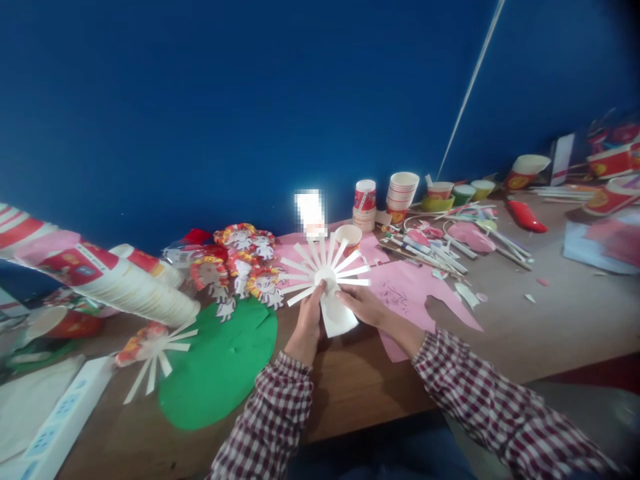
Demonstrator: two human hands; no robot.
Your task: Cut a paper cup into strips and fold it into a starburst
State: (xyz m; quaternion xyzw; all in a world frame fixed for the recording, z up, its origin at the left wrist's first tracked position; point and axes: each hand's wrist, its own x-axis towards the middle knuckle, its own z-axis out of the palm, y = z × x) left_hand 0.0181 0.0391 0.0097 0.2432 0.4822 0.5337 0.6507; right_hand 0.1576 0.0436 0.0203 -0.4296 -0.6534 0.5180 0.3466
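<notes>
A white cut paper cup (340,316), its wall slit into narrow strips splayed out like rays, is held between my two hands above the table. One wide uncut panel hangs toward me. My left hand (309,313) grips it at the left of its round base, thumb on top. On the right side, the fingers of my right hand (361,304) close on the wide panel near the base. The fingers underneath are hidden. Just behind stands an open paper cup (349,237), and pink paper (400,297) lies beneath and to the right.
Left are a green paper oval (220,373), paper figures with red-yellow manes (243,257), another splayed cup (159,350), a long leaning cup stack (125,287) and a power strip (70,420). Right are pens (435,250), cup stacks (403,193) and a red pouch-like object (527,217).
</notes>
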